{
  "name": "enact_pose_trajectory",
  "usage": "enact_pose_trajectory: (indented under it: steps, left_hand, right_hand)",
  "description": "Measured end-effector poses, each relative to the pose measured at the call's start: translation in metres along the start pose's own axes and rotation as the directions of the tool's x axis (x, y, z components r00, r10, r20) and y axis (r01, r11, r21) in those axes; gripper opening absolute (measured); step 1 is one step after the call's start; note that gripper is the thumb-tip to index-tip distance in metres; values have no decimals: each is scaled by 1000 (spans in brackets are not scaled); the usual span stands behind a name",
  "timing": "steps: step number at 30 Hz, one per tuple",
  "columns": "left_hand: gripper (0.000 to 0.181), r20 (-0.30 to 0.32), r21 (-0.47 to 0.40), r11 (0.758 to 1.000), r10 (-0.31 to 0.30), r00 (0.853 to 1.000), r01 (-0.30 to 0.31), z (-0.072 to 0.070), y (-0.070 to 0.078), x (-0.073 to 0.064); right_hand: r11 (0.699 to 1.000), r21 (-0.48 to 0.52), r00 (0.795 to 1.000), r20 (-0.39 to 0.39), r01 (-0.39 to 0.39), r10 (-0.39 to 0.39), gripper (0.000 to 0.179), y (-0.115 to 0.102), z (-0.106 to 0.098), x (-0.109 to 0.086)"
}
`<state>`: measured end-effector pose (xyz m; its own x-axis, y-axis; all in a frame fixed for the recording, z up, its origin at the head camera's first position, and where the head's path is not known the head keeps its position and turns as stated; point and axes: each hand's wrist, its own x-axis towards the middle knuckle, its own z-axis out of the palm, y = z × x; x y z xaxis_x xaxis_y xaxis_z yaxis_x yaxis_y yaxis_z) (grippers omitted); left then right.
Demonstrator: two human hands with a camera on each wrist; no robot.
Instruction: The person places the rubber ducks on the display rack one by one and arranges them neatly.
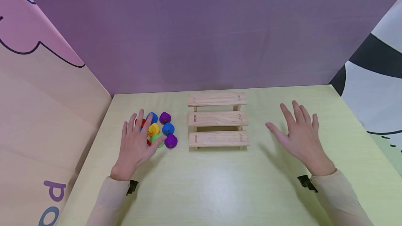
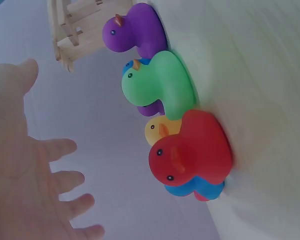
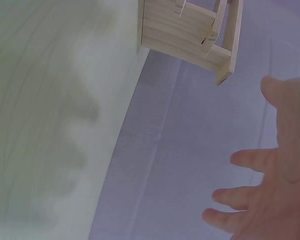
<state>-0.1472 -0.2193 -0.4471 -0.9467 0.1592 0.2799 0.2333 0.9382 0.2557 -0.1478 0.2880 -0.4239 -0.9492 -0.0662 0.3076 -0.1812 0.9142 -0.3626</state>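
My left hand (image 1: 135, 147), fingers spread, hovers above a cluster of small rubber ducks and holds none of them. In the left wrist view a red duck (image 2: 195, 150), a green duck (image 2: 165, 85) and a purple duck (image 2: 145, 30) stand in front, with part of a yellow duck (image 2: 160, 127) behind. The head view also shows a blue duck (image 1: 168, 128) at the cluster's right side; my fingers cover part of the group. To the right, my right hand (image 1: 299, 137) is spread over the table, holding nothing. Between the hands stands a three-step wooden rack (image 1: 218, 118).
The pale table (image 1: 207, 191) meets a purple wall (image 1: 201, 37) at the back. A printed panel (image 1: 41, 97) borders the left side, and another printed panel (image 1: 377, 79) stands at the right.
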Motion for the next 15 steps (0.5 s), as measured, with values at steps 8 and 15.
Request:
enact_pose_trajectory:
  steps: [8,15]
  left_hand:
    - [78,4,-169,986,-6,1000,6,-1,1,0]
    - [61,-42,-377,926,-18,999,1,3,-1,-1]
  right_hand:
    - [974,226,998,-58,10,3,71,-7,3,5]
    - [922,387,996,-77,-4,37,65,-13,10,14]
